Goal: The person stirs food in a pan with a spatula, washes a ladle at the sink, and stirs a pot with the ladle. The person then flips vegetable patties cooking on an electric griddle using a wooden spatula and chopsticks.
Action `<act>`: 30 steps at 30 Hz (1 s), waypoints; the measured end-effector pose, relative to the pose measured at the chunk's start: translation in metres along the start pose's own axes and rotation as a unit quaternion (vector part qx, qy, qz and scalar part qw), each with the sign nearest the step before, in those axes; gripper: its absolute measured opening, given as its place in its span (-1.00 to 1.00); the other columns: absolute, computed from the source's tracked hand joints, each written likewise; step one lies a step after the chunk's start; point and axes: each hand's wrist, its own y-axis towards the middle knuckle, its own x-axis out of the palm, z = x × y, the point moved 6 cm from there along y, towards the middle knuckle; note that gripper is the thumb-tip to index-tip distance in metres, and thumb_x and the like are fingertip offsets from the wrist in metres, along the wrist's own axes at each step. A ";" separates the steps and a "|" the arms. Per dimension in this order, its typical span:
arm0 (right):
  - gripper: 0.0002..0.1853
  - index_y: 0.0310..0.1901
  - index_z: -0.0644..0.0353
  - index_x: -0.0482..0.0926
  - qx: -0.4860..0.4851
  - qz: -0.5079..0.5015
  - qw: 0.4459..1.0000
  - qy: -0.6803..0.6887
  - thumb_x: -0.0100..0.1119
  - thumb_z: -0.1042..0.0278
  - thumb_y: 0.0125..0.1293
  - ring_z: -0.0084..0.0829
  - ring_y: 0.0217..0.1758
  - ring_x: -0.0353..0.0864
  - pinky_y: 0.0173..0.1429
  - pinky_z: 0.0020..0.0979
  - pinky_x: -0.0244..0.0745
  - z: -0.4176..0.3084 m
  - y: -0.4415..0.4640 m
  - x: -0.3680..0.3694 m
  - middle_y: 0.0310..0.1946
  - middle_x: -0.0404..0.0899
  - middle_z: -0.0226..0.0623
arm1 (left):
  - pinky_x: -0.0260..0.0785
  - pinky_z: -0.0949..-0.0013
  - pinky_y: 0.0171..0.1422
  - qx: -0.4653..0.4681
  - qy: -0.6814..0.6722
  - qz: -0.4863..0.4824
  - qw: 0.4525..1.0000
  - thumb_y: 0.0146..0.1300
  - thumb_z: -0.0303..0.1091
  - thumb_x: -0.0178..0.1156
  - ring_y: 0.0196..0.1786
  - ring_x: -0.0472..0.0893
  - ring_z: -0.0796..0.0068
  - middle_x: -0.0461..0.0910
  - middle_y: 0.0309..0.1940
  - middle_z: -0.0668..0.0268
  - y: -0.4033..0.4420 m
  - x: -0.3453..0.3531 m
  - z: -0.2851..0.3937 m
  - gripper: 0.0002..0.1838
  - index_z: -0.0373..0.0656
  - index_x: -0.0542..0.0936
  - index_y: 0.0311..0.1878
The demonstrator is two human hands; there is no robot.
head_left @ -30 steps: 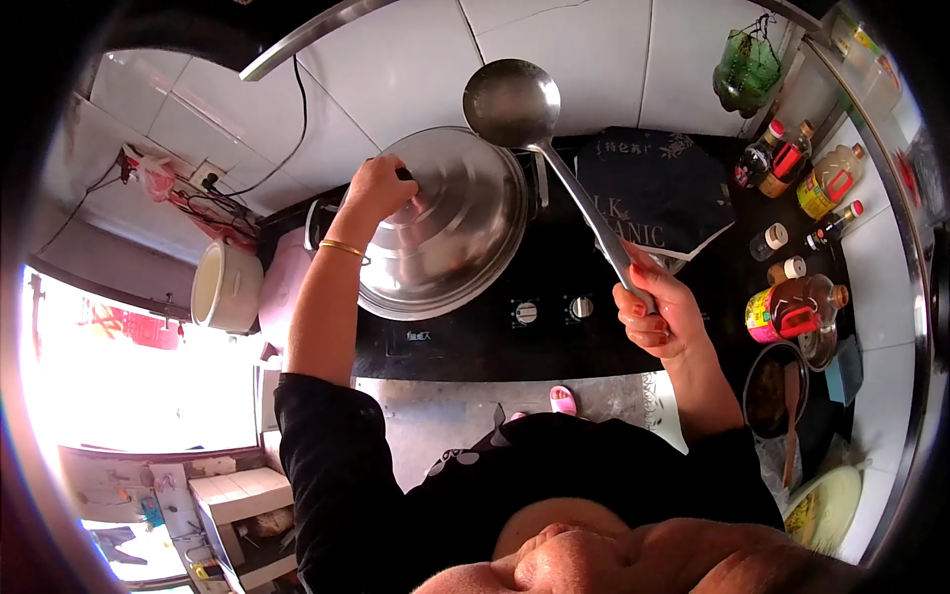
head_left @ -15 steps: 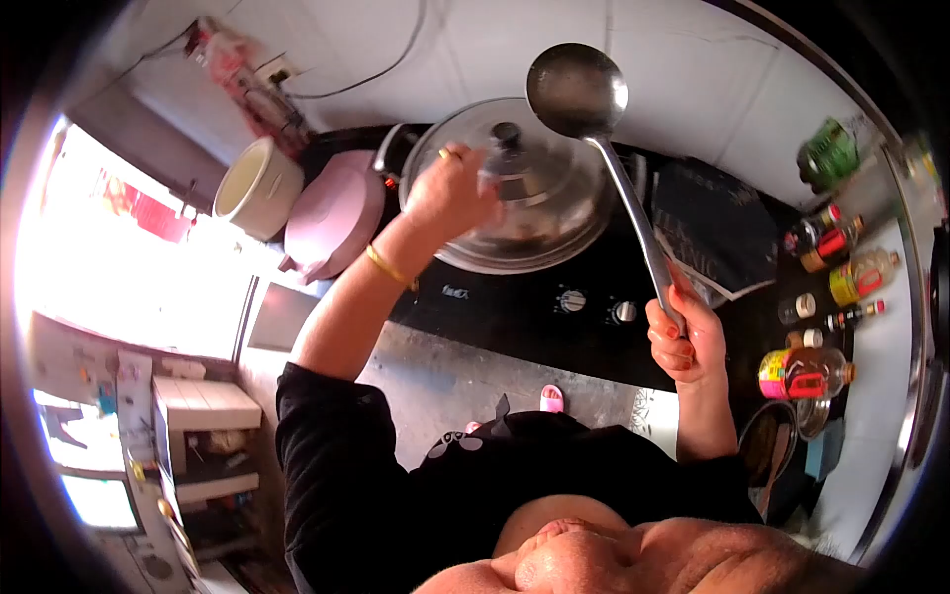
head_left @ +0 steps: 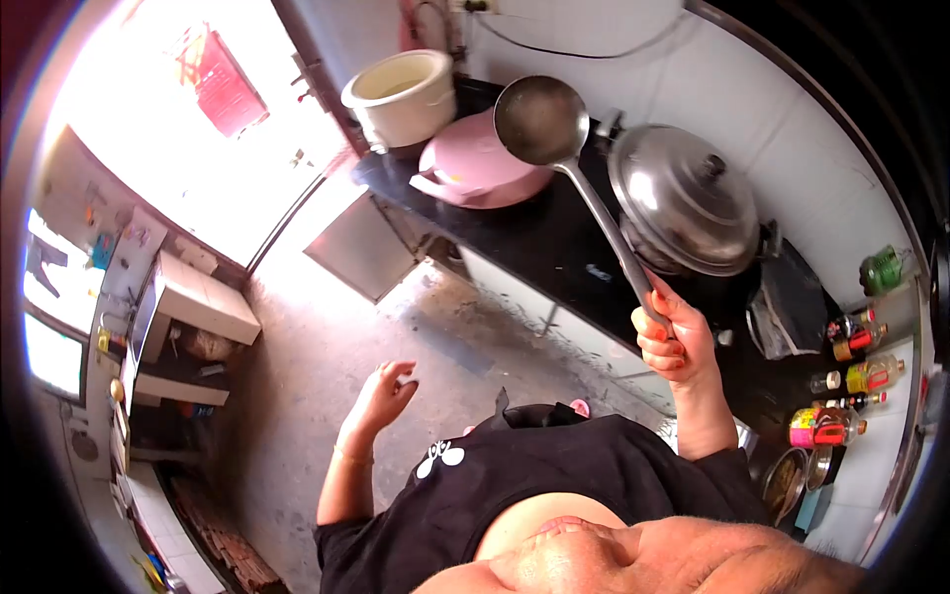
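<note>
My right hand (head_left: 675, 332) is closed round the handle of a metal ladle (head_left: 542, 121), whose bowl is raised above the black counter. Away from the counter, over the floor, my left hand (head_left: 384, 394) hangs with curled fingers apart and nothing in it. A pot with a domed metal lid (head_left: 683, 198) stands on the stove, the lid in place. Left of it sit a pink pan (head_left: 480, 163) and a cream pot (head_left: 406, 99).
The black counter (head_left: 554, 257) runs diagonally to the right, where bottles (head_left: 826, 427), a dark sheet (head_left: 787, 302) and a pan (head_left: 787, 485) stand. Shelves (head_left: 203, 307) are at the left, with a bright doorway (head_left: 148, 129) behind. Grey floor (head_left: 297, 416) lies between.
My left hand has let go of the lid's knob and moved down and away from the pot. The view has turned left. My right hand still holds the ladle up.
</note>
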 end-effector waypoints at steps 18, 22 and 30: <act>-0.67 0.22 -0.12 0.28 0.423 -0.061 0.904 0.017 -0.28 0.27 0.48 -0.70 -0.74 0.10 -0.78 -0.72 0.08 0.381 0.319 0.135 -0.52 0.27 -0.32 | 0.46 0.44 -0.20 -0.383 -0.244 0.347 0.821 0.15 -0.41 0.18 -0.28 0.60 0.48 0.62 -0.24 0.18 -0.327 -0.072 -0.323 -0.65 -0.27 0.53 0.02; -0.81 0.04 -0.08 0.29 0.494 -0.071 0.866 -0.017 -0.27 0.32 0.47 -0.70 -0.75 0.09 -0.78 -0.72 0.04 0.452 0.395 0.165 -0.55 0.24 -0.37 | 0.47 0.46 -0.22 -0.394 -0.282 0.377 0.790 0.18 -0.43 0.15 -0.31 0.59 0.51 0.60 -0.23 0.22 -0.309 -0.116 -0.349 -0.65 -0.27 0.50 0.06; -0.68 0.12 -0.10 0.21 0.569 -0.132 0.810 -0.046 -0.13 0.45 0.38 -0.73 -0.72 0.05 -0.73 -0.72 -0.04 0.595 0.577 0.249 -0.53 0.24 -0.40 | 0.44 0.49 -0.26 -0.382 -0.342 0.409 0.755 0.27 -0.42 0.08 -0.30 0.58 0.55 0.59 -0.23 0.27 -0.227 -0.268 -0.433 -0.68 -0.29 0.49 0.07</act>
